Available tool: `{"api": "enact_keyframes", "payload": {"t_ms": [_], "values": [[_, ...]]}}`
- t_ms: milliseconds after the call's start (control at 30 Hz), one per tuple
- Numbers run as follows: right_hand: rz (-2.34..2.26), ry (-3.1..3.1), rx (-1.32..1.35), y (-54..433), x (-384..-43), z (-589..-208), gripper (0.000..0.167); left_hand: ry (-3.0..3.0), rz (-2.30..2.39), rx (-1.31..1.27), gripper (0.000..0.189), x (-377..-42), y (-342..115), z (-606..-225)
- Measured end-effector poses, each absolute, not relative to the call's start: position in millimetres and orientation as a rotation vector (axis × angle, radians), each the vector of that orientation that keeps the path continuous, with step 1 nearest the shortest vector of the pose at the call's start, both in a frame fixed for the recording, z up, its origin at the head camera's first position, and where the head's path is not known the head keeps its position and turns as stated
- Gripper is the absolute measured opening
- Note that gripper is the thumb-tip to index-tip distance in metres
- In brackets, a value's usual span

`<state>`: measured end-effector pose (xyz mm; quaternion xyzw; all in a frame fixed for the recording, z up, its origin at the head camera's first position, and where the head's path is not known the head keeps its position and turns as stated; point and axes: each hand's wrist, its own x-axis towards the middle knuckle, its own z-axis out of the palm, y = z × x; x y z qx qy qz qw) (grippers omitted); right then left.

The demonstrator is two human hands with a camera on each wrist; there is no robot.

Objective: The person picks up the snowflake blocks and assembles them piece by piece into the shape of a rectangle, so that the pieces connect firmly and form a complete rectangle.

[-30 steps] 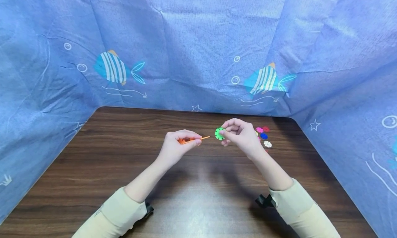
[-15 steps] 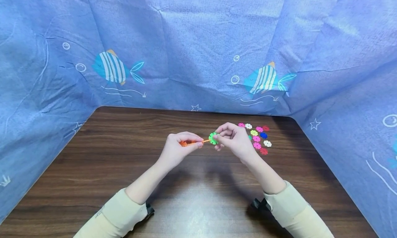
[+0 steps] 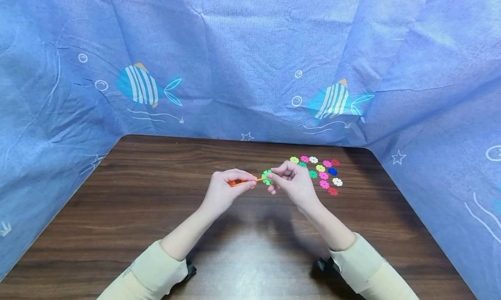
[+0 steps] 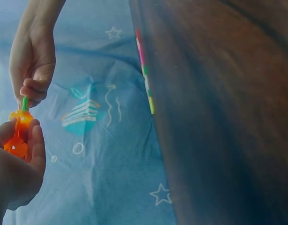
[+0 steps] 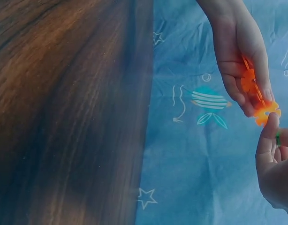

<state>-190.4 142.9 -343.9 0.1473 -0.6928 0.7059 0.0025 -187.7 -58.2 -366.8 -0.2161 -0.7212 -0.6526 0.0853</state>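
My left hand holds joined orange flower-shaped notched discs, partly hidden by its fingers. One orange disc, edge-on in the head view, sticks out past the fingertips toward the right. Between thumb and fingers, my right hand pinches a bright green flower-shaped disc. The green disc's rim meets the protruding orange disc's edge, the two standing crosswise. In the left wrist view the green disc appears as a thin upright strip above the orange pieces. Both hands are raised over the table.
Several loose flower discs in pink, white, red, blue, yellow and green lie on the brown wooden table, behind and right of my right hand. A blue fish-print cloth surrounds the table's back and sides.
My right hand has moved left and slightly down with the green disc, from apart to meeting the orange disc. More loose discs show behind it. The left hand has shifted slightly right.
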Motion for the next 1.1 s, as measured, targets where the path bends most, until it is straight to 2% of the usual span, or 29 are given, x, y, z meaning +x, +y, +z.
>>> {"api": "enact_keyframes", "payload": {"t_ms": [500,667,900,1100], "values": [[2.153,-2.331,0.565,161.9,-195.2,-340.5,0.026,-2.205,-1.75,-0.72,0.01,-169.3,-57.2,-337.0],[1.889,-2.385,0.667,177.7,-200.8,-336.2,0.026,-2.227,-1.805,-0.659,0.012,-170.9,-61.8,-333.1],[1.289,-2.481,0.661,199.5,-202.8,-323.0,0.016,-2.303,-1.824,-0.572,0.013,-172.7,-69.5,-331.1],[1.055,-2.446,0.731,222.4,-207.8,-321.3,0.022,-2.354,-1.807,-0.526,0.013,-171.9,-73.6,-330.0]]}}
